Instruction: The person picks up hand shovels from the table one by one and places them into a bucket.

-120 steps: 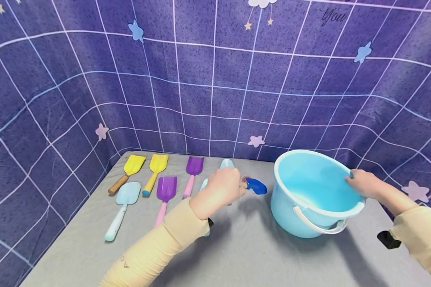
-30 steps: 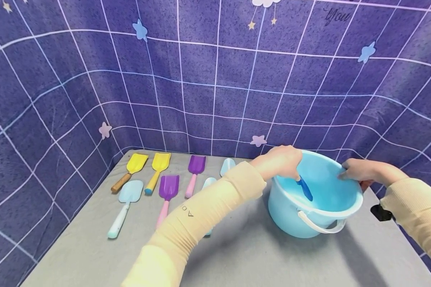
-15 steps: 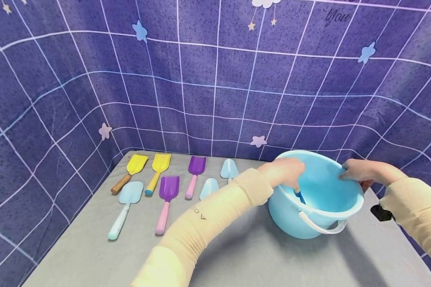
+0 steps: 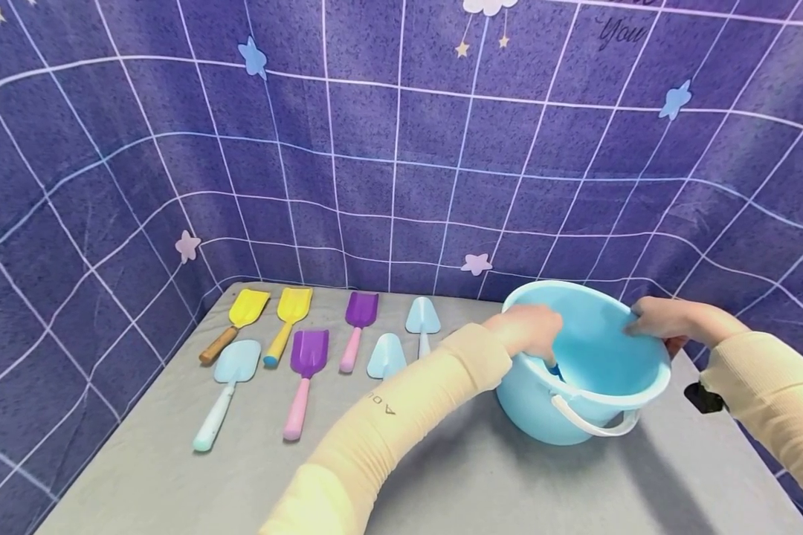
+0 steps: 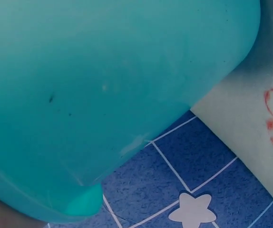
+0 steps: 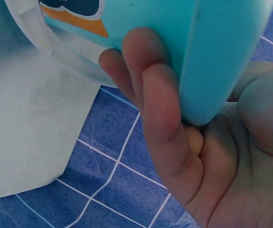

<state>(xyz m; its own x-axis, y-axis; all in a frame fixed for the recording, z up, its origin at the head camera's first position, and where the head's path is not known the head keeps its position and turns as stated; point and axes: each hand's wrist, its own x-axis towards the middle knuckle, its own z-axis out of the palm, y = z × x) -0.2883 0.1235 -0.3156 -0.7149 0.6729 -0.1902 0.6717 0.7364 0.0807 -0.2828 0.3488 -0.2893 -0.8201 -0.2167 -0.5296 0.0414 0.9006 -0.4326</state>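
A light-blue bucket [image 4: 562, 427] stands tilted on the grey cloth, its white handle [image 4: 595, 427] hanging at the front. My left hand [image 4: 527, 331] reaches over the left rim into it and holds a small blue hand trowel [image 4: 556, 371]; only a bit of its blue shows below the fingers. The left wrist view is mostly filled by the bucket wall [image 5: 127, 71]. My right hand [image 4: 662, 318] grips the right rim; in the right wrist view its fingers [image 6: 160, 104] lie along the outside and the thumb is on the other side of the wall.
Left of the bucket lie two yellow shovels [image 4: 294, 306], two purple shovels with pink handles [image 4: 310, 353] and several light-blue trowels [image 4: 237, 362], two partly behind my left sleeve [image 4: 401, 409]. A purple gridded curtain [image 4: 401, 148] rises behind the grey-covered table [image 4: 147, 461].
My left hand has carried the blue trowel from the cloth rightward over the rim and lowered it into the bucket. My right hand keeps hold of the rim.
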